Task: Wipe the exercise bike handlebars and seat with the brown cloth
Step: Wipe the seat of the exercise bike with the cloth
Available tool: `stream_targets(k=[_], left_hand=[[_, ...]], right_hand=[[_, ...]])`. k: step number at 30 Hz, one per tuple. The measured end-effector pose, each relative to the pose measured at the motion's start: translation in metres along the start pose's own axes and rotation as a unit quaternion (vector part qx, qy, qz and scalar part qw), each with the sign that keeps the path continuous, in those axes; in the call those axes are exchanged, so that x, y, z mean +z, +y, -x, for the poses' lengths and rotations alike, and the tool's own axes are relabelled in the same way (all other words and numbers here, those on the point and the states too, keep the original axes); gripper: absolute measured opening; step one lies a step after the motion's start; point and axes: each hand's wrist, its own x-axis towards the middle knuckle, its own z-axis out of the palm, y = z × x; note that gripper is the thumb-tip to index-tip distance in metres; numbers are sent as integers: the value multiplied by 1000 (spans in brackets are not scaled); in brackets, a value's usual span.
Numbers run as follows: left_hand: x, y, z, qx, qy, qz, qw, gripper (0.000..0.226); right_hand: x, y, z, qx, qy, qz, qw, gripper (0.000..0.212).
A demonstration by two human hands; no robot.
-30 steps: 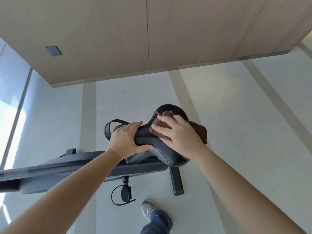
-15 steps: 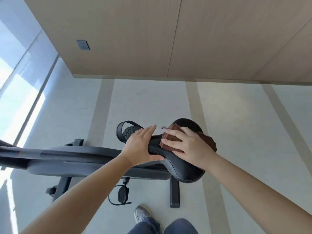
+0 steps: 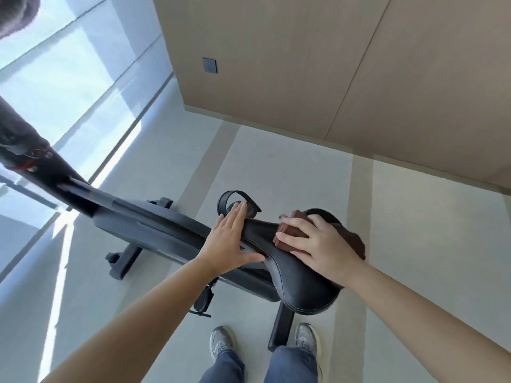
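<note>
The black bike seat [image 3: 298,286] sits at centre, its narrow nose pointing left. My right hand [image 3: 320,247] lies flat on the brown cloth [image 3: 356,241] and presses it onto the top of the seat; most of the cloth is hidden under the palm. My left hand [image 3: 229,241] grips the nose of the seat, fingers over the top and thumb along the near side. The handlebars are out of sight; only the dark stem [image 3: 33,153] rises at the far left.
The bike's dark frame [image 3: 149,225] runs left from the seat, with a strapped pedal [image 3: 235,204] behind it and floor feet [image 3: 124,261] below. My two shoes [image 3: 222,345] stand on the pale floor. A wood-panelled wall [image 3: 331,64] is behind, a glass wall [image 3: 69,87] to the left.
The view has swung left and closer, bringing the bike's stem and both shoes into view. My right hand with the cloth has slid back along the seat, away from the nose. Left hand stays.
</note>
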Motion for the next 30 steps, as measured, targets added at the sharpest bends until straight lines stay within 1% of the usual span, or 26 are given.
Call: stream_targets(k=[3, 6, 8, 10, 12, 14, 16, 19, 22, 23, 25, 27, 30], left_hand=[[4, 11, 8, -48, 6, -5, 999, 128], [10, 23, 20, -113, 14, 17, 993, 134], [16, 33, 30, -147, 21, 30, 988, 134], [24, 51, 35, -181, 50, 69, 980, 131], [31, 70, 36, -207, 94, 97, 969, 125], [40, 89, 37, -223, 128, 103, 961, 118], [50, 105, 42, -230, 138, 95, 959, 111], [62, 124, 50, -247, 134, 69, 957, 97], [72, 141, 50, -264, 164, 73, 948, 78], [76, 148, 49, -268, 179, 82, 943, 72], [85, 160, 45, -279, 212, 106, 931, 64], [90, 165, 42, -290, 237, 114, 920, 61], [90, 165, 41, -298, 243, 110, 916, 61]], right_hand=[[16, -15, -46, -1, -57, -53, 997, 42], [18, -7, -45, -26, -80, -53, 995, 46], [7, 16, -19, -61, -78, -46, 994, 45], [-1, 40, 7, -96, -47, -44, 993, 43], [-3, 54, 17, -130, -19, -41, 991, 39], [0, 55, 8, -143, -15, -47, 988, 36], [4, 48, -15, -120, -48, -62, 990, 38], [12, 41, -54, -54, -113, -106, 986, 41], [14, 47, -58, -44, -146, -87, 984, 46], [12, 53, -49, -52, -145, -76, 985, 49], [7, 67, -23, -71, -114, -65, 989, 53], [1, 80, -4, -86, -78, -72, 991, 55], [-2, 83, -4, -84, -71, -75, 991, 53]])
